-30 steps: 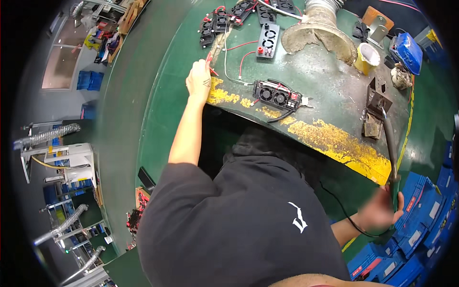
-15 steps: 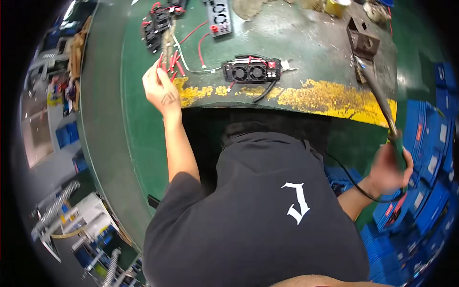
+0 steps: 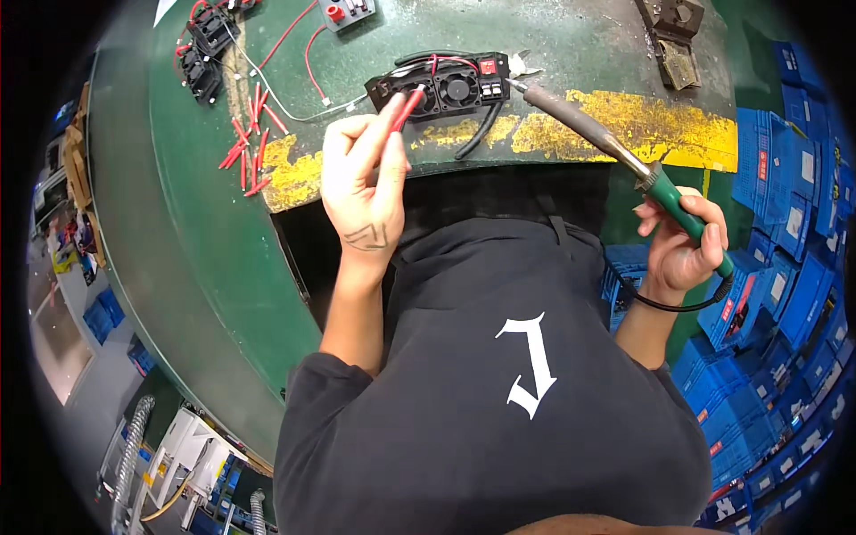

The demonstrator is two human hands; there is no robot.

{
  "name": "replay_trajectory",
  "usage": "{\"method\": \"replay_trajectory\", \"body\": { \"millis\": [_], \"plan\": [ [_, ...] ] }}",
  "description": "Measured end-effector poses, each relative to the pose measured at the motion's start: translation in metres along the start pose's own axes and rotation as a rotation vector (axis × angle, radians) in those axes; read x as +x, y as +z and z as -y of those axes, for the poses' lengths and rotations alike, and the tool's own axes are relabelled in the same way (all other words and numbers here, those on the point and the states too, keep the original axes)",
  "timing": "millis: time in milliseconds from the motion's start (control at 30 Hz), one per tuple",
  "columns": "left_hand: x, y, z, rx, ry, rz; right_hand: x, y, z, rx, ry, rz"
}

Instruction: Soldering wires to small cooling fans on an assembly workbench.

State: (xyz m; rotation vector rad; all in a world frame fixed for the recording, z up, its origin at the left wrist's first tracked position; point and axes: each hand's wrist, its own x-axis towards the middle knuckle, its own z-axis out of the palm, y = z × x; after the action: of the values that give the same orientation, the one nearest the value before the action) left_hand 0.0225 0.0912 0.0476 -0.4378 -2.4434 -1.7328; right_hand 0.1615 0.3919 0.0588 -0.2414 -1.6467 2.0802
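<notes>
My left hand (image 3: pixel 364 178) pinches a short red wire (image 3: pixel 408 109) between thumb and fingers, over the left part of a black panel with two fans (image 3: pixel 458 87). In my right hand (image 3: pixel 685 241) is a soldering iron (image 3: pixel 670 198) with a green handle, its tip slanting up and left to the panel's right end, close to a red switch (image 3: pixel 488 68). Whether the tip touches the panel I cannot tell. A thick black cable (image 3: pixel 480 134) comes out below the panel. Several loose red wires (image 3: pixel 253 147) lie scattered left of my left hand.
Black fan units (image 3: pixel 209 40) with wires lie at the bench's far left. A grey panel with a red knob (image 3: pixel 337 14) sits at the back. On the right stands a metal iron stand with a sponge (image 3: pixel 676 64). Blue crates (image 3: pixel 767 169) are stacked beyond the bench's right edge.
My left hand has moved right, from the loose wires to the fan panel, bringing a red wire. My right hand has carried the soldering iron left, away from its stand, to the panel.
</notes>
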Motion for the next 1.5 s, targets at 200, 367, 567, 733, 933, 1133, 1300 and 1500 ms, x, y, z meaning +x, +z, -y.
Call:
{"method": "replay_trajectory", "body": {
  "millis": [200,367,567,733,933,1133,1300,1500],
  "plan": [
    [0.000,0.011,0.001,-0.082,-0.017,-0.007,0.002,-0.001,-0.003,-0.073,0.032,0.055],
    [0.012,0.020,0.008,-0.016,0.153,0.012,0.007,0.000,-0.008,-0.034,0.031,0.105],
    [0.021,0.030,0.005,0.166,0.345,0.012,0.007,-0.003,-0.018,-0.016,0.046,0.105],
    [0.022,0.037,0.011,0.173,0.389,0.001,0.008,-0.005,-0.022,-0.007,0.062,0.100],
    [0.024,0.037,0.007,0.261,0.420,0.069,0.017,-0.011,-0.015,-0.147,-0.087,0.306],
    [0.019,0.044,0.004,0.234,0.405,0.029,0.034,-0.019,-0.015,-0.231,-0.131,0.441],
    [0.015,0.043,0.000,0.274,0.416,0.050,0.029,-0.026,-0.034,0.024,-0.034,0.270],
    [0.014,0.042,0.001,0.274,0.408,0.028,0.028,-0.028,-0.033,0.081,0.026,0.212]
  ]
}}
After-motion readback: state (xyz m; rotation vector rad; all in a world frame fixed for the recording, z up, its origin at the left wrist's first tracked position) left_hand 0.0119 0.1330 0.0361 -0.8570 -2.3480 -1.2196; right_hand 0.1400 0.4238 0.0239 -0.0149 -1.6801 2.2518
